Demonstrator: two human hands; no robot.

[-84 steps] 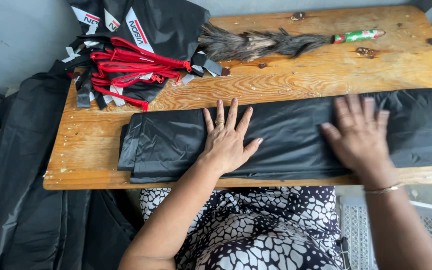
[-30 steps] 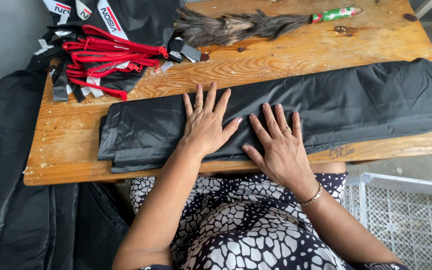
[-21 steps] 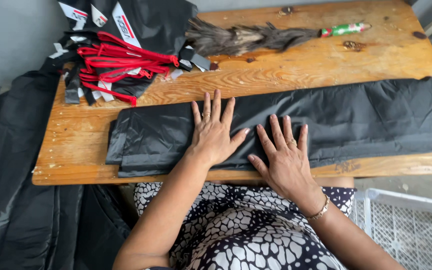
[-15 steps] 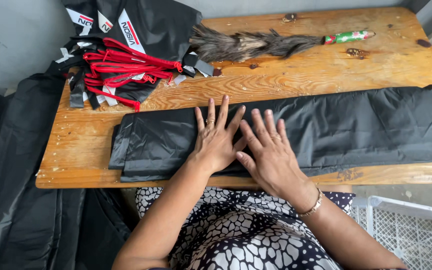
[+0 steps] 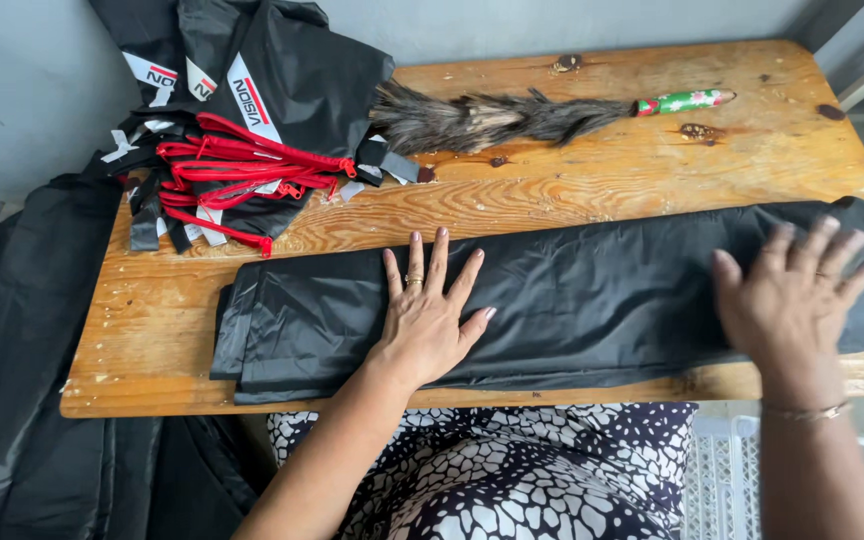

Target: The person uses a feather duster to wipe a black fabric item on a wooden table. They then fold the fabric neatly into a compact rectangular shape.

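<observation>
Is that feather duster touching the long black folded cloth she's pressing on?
Apart. The head view shows a strip of bare wooden table between the feather duster and the folded black cloth.

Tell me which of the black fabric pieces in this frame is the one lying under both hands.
The long folded black fabric strip along the table's near edge. The left hand and right hand rest on it; the black pile with red straps lies untouched at the far-left corner.

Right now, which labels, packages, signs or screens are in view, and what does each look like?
White printed panels: slanted strips with dark and red print on the black fabric pile, table's far-left corner.
Small white tags: among the red straps, left of that pile.
No packages, signs or screens.
</observation>
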